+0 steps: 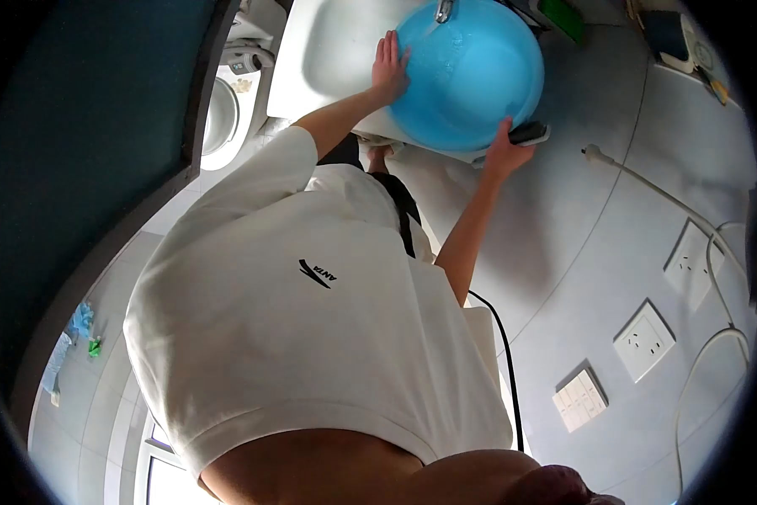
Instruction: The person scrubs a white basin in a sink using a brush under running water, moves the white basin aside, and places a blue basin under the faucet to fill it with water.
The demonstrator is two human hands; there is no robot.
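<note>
A large blue basin (479, 88) rests on the white sink (332, 55) under the metal faucet (444, 11), with water in it. My left hand (390, 74) lies against the basin's left rim, its fingers stretched out and the thumb toward the rim. At the lower right rim, my right hand (504, 151) grips the basin, thumb at the edge and the other fingers mostly hidden. Right beside that hand is a small dark object with a pale edge (530, 133), which I cannot make out clearly.
A white cable with a plug (595, 155) runs along the grey wall at right, near sockets (645, 340) and a switch panel (580, 401). A black cord (506, 345) hangs by my right side. A toilet (221, 114) stands left of the sink; a dark panel (84, 126) fills the upper left.
</note>
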